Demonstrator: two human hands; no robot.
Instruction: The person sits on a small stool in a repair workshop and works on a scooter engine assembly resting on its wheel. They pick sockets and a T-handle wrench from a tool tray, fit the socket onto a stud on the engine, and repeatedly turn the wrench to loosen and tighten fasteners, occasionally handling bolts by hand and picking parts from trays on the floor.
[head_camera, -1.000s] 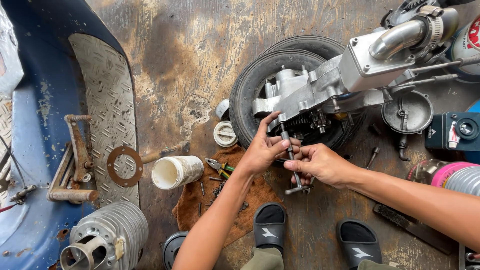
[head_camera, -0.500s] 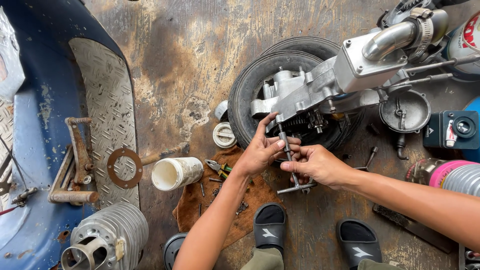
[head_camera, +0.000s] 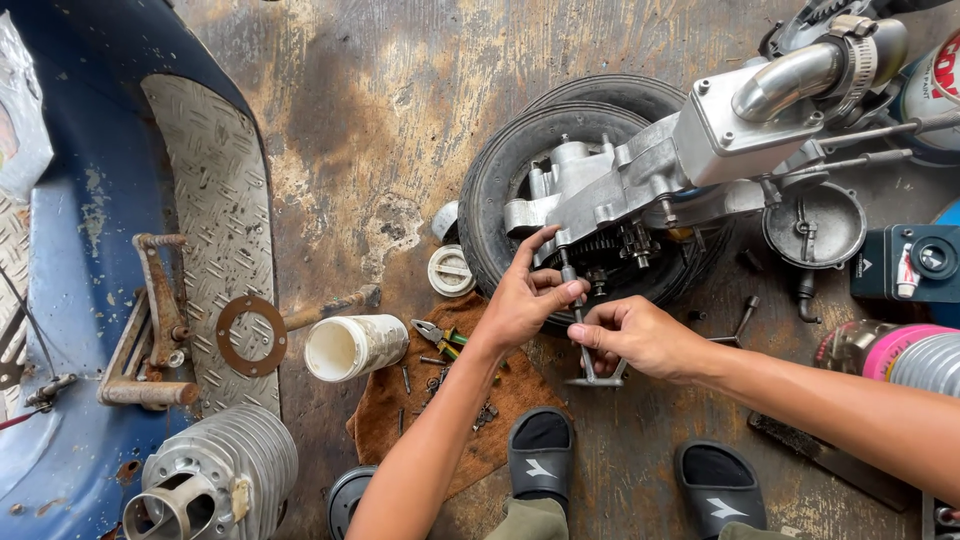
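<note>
1. Mid-job on the floor: the engine (head_camera: 640, 185), cover off and gears bare, lies across the tyre (head_camera: 500, 190) at 1 o'clock.
2. Left hand (head_camera: 525, 300) fingers are clamped on the T-wrench (head_camera: 585, 340) shaft at the case; right hand (head_camera: 640, 335) fingers are closed on it lower down.
3. Judged unfinished: loose bolts lie on the rag (head_camera: 420, 410).
4. Count: one engine, one tyre, one wrench, one cup (head_camera: 355, 347), one gasket (head_camera: 251, 335), two sandals.
</note>
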